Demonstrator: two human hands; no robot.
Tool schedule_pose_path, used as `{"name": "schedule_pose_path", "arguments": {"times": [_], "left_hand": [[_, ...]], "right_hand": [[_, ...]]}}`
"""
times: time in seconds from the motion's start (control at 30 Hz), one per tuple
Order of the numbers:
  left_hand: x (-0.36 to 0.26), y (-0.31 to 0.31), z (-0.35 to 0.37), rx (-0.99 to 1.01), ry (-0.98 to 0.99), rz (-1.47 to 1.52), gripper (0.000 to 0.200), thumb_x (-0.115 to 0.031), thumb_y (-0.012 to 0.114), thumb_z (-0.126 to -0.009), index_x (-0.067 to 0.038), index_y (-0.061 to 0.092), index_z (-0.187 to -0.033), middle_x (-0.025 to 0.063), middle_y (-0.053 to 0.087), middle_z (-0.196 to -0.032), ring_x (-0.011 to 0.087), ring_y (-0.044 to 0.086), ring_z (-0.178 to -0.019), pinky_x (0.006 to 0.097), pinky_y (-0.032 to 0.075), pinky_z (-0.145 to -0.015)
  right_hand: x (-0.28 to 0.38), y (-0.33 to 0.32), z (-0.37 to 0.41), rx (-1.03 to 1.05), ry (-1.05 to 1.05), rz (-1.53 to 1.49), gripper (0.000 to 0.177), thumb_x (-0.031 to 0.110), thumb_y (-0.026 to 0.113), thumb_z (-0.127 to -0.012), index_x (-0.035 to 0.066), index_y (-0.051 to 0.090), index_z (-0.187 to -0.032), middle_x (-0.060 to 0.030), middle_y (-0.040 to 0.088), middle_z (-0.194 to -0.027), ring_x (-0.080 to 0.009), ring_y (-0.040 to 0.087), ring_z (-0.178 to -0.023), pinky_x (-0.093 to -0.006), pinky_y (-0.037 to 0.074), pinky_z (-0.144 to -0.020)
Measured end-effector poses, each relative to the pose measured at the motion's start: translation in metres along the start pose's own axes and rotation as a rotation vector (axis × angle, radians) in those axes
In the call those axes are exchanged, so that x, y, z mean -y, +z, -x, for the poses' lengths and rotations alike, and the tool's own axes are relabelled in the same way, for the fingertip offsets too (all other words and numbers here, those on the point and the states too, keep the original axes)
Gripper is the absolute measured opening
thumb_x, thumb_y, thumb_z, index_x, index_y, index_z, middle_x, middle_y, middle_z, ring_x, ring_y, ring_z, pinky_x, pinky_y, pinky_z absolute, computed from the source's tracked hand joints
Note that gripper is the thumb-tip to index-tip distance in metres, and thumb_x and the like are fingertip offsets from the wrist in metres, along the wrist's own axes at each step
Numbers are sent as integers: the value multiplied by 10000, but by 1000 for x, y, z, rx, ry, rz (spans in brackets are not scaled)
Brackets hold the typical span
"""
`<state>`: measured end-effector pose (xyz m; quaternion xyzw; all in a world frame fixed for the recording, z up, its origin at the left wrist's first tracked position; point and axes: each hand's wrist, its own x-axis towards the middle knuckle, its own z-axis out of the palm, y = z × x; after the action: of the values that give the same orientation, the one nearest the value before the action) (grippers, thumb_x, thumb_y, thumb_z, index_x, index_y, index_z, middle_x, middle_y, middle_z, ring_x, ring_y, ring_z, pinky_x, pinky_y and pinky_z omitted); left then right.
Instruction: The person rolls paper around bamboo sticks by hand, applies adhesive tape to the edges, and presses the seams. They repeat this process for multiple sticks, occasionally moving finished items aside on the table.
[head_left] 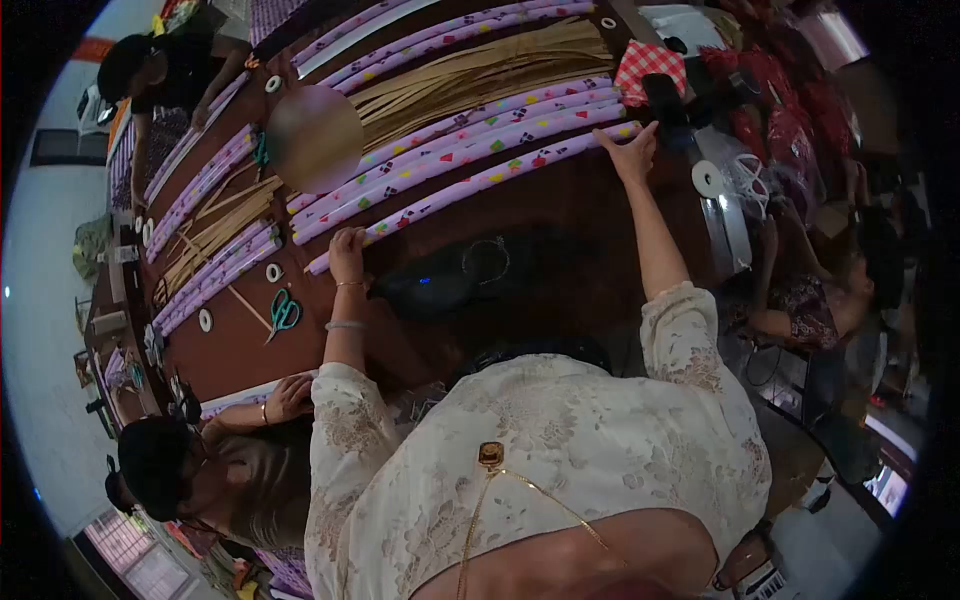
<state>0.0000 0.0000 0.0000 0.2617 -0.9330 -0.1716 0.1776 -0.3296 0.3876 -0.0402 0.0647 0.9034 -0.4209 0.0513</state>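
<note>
A long, thin pale-purple roll (490, 182) printed with coloured shapes lies slantwise across the brown table, in front of several similar rolls (455, 155). My left hand (347, 257) is closed around it near its left end. At the far right end, my right hand (630, 157) has the roll between its thumb and fingers, the thumb on the near side. Below the roll, between my arms, sits a dark object (430, 283) with a small blue light. A thin loop (485, 260) lies beside it.
Brown strips (490, 70) lie behind the rolls. Teal scissors (284, 312) and white tape rolls (706, 179) rest on the table (220, 365). A red checked cloth (650, 70) is at the back right. Co-workers sit at left (165, 470), far left (165, 75) and right (820, 305).
</note>
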Motion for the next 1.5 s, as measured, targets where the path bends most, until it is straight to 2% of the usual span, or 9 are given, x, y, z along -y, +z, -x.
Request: {"name": "schedule_pose_path", "arguments": {"times": [0.1, 0.13, 0.33, 0.4, 0.67, 0.73, 0.77, 1.23, 1.5], "left_hand": [[-39, 63, 45, 1, -68, 181, 116, -151, 581, -752, -48, 632, -764, 112, 593, -839, 276, 551, -818, 362, 436, -726], [-39, 61, 47, 19, -84, 176, 118, -156, 578, -753, -52, 632, -760, 110, 592, -833, 279, 550, -816, 363, 434, -729], [-38, 42, 45, -10, -143, 139, 129, -164, 566, -747, -54, 618, -789, 96, 585, -817, 290, 541, -829, 364, 431, -738], [-17, 60, 47, -71, -21, 168, 113, -164, 592, -717, -54, 611, -735, 85, 582, -791, 277, 543, -796, 371, 436, -712], [-17, 50, 43, -74, -83, 146, 96, -169, 600, -714, -77, 619, -737, 70, 581, -804, 257, 543, -800, 360, 438, -719], [-16, 47, 43, -41, -78, 177, 97, -170, 593, -725, -80, 624, -741, 74, 585, -821, 254, 549, -826, 357, 442, -728], [-20, 41, 43, -27, -73, 173, 99, -171, 593, -726, -80, 626, -747, 76, 585, -826, 253, 549, -829, 357, 443, -728], [-66, 55, 35, -205, -173, 48, 209, -36, 509, -744, -79, 578, -937, 83, 603, -812, 281, 547, -833, 430, 383, -832], [-247, 113, 18, 134, 479, 254, 229, -126, 585, -716, -67, 589, -937, 82, 563, -975, 257, 506, -950, 377, 379, -881]], "right_hand": [[-34, -59, -26, -163, -118, 337, 1171, 570, 727, -502, -71, 150, -1294, -261, 465, -1134, -382, 438, -1071, -416, 377, -871], [-43, -57, -31, -59, -111, 198, 1211, 594, 716, -504, -15, 75, -1332, -254, 301, -1282, -380, 310, -1180, -542, 304, -907], [-39, -60, -36, 8, -257, 98, 1110, 502, 766, -517, -132, 210, -1240, -322, 398, -1169, -408, 439, -1060, -422, 354, -903], [-87, -37, -77, -289, -467, 271, 1049, 467, 770, -542, -121, 243, -1232, -269, 486, -1068, -375, 475, -1006, -412, 385, -865], [-66, -45, -76, 101, -66, -265, 1012, 164, 740, -643, -36, 27, -1333, -159, 471, -1120, -234, 516, -907, -310, 449, -736], [-88, -46, -89, 110, -195, -275, 1025, 132, 726, -651, -27, -21, -1334, -145, 466, -1104, -220, 524, -834, -275, 449, -687], [-79, -53, -77, 167, -142, -311, 989, 90, 698, -686, -26, -37, -1336, -206, 349, -1232, -236, 446, -1024, -320, 378, -878], [-84, -55, -58, 190, -22, -337, 922, 119, 685, -694, 33, 50, -1357, -128, 442, -1123, -152, 485, -763, -261, 420, -684], [-70, -58, -52, 238, 24, -289, 965, 169, 692, -687, 53, 13, -1363, -169, 288, -1322, -242, 488, -987, -312, 420, -796]]}}
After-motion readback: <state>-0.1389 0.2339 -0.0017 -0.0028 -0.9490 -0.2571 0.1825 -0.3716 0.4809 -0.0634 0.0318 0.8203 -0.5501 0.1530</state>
